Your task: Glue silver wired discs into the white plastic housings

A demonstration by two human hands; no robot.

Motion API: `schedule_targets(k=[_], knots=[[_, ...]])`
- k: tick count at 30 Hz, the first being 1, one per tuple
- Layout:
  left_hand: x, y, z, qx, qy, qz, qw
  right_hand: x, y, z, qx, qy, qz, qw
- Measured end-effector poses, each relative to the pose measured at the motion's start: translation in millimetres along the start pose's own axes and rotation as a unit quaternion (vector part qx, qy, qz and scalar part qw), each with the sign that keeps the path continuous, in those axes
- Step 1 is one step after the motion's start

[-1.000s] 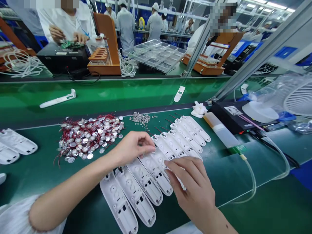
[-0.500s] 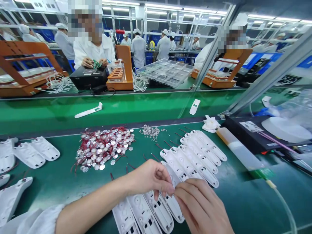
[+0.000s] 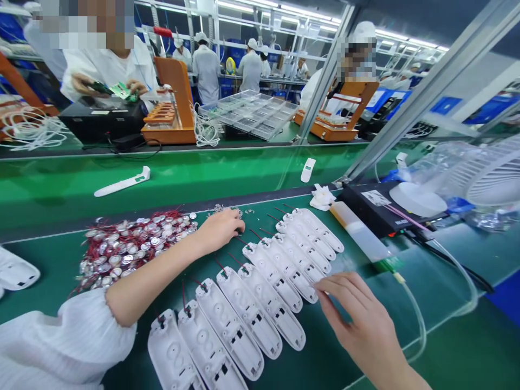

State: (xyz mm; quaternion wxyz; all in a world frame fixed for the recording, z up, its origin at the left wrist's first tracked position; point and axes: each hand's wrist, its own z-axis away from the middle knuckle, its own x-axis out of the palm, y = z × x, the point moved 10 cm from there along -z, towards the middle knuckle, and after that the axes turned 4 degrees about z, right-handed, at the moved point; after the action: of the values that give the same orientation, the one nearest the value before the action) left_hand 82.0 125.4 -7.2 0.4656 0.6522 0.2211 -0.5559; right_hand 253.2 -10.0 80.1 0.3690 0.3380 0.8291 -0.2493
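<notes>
A slanted row of several white plastic housing shells lies open side up on the dark green mat. My left hand reaches past the row to a small heap of tiny metal parts, its fingers curled down onto them; what they pinch is hidden. My right hand hovers at the right end of the row, fingers loosely spread, fingertips beside the nearest shell and holding nothing. A pile of silver discs with red wires lies left of my left hand.
A green conveyor belt carries a white handle part and a small white piece. A dispenser tube, a black box and a fan stand at right. Other workers sit beyond the belt.
My left hand left the shells and reached forward to the small metal parts. My right hand drew back from the pinch and opened at the row's right end.
</notes>
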Motion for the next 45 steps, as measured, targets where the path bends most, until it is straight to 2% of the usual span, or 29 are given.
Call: schedule_targets(k=[4,13,18,23,30,35,39,45], knots=[[3.4,-1.7,-2.2,0.011,0.003,-0.027,1.000,7.3,-3.5,9.8,-0.018,-0.025,-0.028,0.999],[-7.7,-30.5,7.3,-0.024,0.050,-0.009,0.998,24.9,-30.4,45.2,-0.086,-0.101,-0.026,0.991],[-3.4,-32.6,11.5,-0.030,0.050,-0.005,0.998,27.2,-30.6,53.8,-0.105,-0.136,-0.013,0.985],[-1.0,-35.7,12.7,-0.041,0.058,0.003,0.997,29.0,-34.2,54.6,-0.122,-0.138,0.009,0.983],[-12.2,-35.7,17.8,-0.056,0.101,0.016,0.993,23.6,-41.8,60.3,-0.150,-0.114,0.032,0.981],[-17.2,-33.5,21.5,-0.046,0.119,0.034,0.991,21.9,-34.6,67.8,-0.115,-0.106,0.026,0.987],[-20.7,-33.2,27.0,-0.045,0.132,0.048,0.989,6.2,-21.8,50.1,-0.049,-0.034,-0.010,0.998],[-24.5,-40.4,35.9,-0.082,0.135,0.039,0.987,-2.0,-23.9,15.5,-0.044,0.034,-0.046,0.997]])
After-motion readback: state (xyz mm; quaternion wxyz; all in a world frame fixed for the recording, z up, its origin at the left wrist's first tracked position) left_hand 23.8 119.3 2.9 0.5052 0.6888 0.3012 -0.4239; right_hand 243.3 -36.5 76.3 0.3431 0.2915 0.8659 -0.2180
